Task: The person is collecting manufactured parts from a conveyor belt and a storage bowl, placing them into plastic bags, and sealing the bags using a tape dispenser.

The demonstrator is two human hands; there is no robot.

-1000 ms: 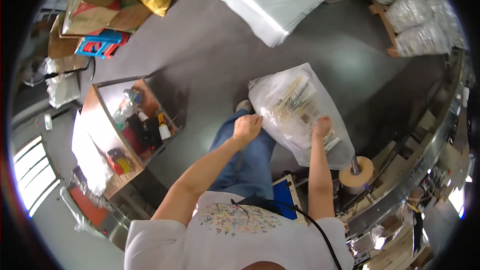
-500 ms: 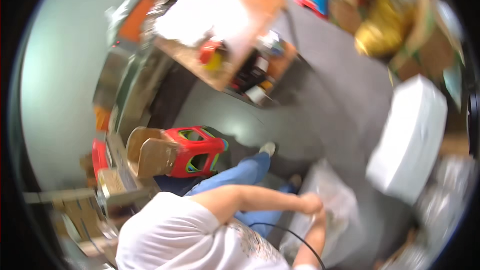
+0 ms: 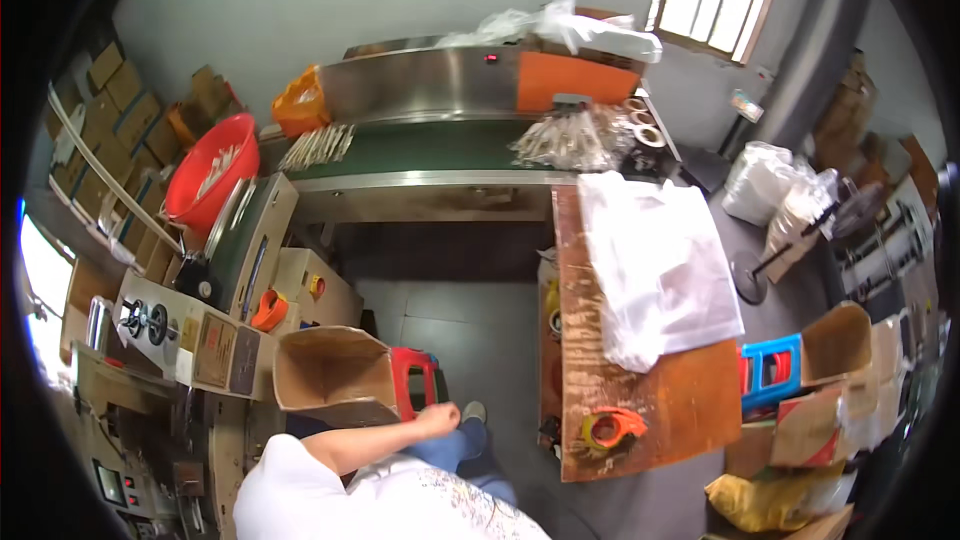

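At six o'clock, the left hand (image 3: 438,421) hangs near a red stool (image 3: 401,376), fingers unclear; the bag has left view, its hold unseen.

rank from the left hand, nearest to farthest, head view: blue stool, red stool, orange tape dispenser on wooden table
1. Red stool, just ahead of the left hand
2. Orange tape dispenser, right, on the wooden table
3. Blue stool, farther right, beyond the table

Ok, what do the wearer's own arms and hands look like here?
Left hand and left forearm bare, below a short, plain white sleeve. White T-shirt has a multicoloured print on its front. Right hand and right arm don't show.
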